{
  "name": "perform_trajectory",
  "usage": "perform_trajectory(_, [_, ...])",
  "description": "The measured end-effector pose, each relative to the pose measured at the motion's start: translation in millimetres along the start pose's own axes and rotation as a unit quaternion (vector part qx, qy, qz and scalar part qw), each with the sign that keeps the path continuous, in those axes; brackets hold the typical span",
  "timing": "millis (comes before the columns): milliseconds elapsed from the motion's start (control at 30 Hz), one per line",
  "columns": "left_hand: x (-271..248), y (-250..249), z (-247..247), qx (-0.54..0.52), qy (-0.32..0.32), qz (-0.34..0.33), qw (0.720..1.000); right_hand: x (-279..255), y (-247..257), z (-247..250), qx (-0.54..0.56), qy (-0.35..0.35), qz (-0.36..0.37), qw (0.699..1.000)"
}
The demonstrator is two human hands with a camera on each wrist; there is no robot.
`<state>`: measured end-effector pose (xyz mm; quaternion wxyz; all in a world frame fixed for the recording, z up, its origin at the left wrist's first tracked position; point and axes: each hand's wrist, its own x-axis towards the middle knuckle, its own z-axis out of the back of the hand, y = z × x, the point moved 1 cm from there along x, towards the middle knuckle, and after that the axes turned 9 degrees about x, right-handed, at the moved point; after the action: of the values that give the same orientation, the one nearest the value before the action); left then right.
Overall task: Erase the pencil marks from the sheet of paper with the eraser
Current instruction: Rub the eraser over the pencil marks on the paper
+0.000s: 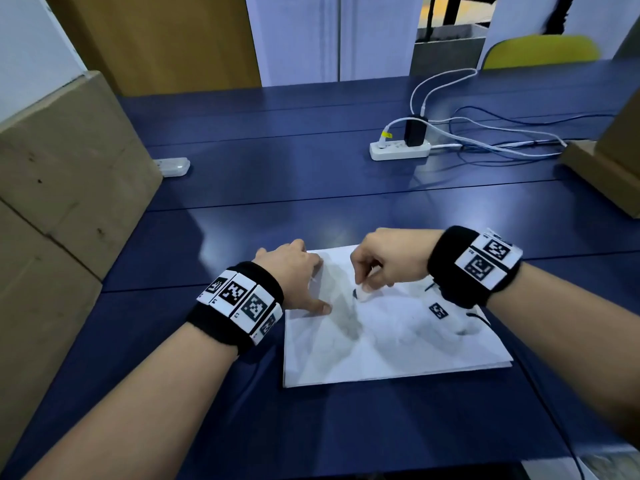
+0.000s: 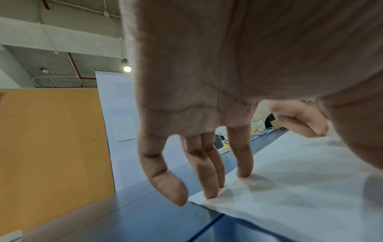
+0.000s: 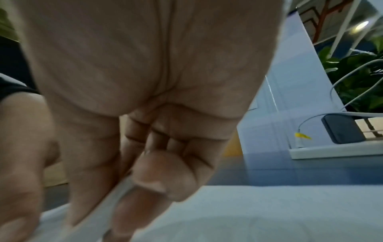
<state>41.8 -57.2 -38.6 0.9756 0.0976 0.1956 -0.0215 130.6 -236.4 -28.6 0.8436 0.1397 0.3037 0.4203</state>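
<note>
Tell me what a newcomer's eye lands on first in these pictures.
First, the white sheet of paper on the dark blue table, near the front edge. On it, the right hand pinches a white eraser against the sheet while the left hand presses straight fingers on its left edge.

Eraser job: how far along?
Done: most of the sheet of paper reads clean white. In hand: left hand has straight fingers pressing down its left edge; right hand pinches the eraser with its tip on the sheet. Left: a short dark mark beside the tip; any fainter marks can't be told under the shadows.
</note>
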Motion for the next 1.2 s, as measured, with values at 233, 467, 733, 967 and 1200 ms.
perform_trajectory(233, [-0.6, 0.2, -1.3, -0.001, 0.001, -0.001, 1.0, 15.5, -12.0, 18.5, -0.039, -0.148, -0.027, 0.988])
perform_trajectory(467, [2.4, 0.3, -0.8, -0.007, 0.001, -0.003, 1.0, -2.9, -2.2, 5.8, -0.007, -0.017, -0.008, 1.0])
perform_trajectory(733, [0.3, 0.5, -0.4, -0.008, -0.001, -0.001, 1.0, 0.2, -9.6, 7.5, -0.006, -0.082, -0.001, 0.997])
perform_trajectory(967, [0.1, 0.6, -0.2, -0.009, -0.001, -0.002, 1.0, 12.3, -12.0, 15.5, -0.008, -0.119, -0.029, 0.992])
perform_trajectory(1200, [0.9, 0.9, -0.9, -0.011, 0.003, -0.002, 1.0, -1.8, -5.2, 1.8, 0.013, -0.025, -0.004, 1.0])
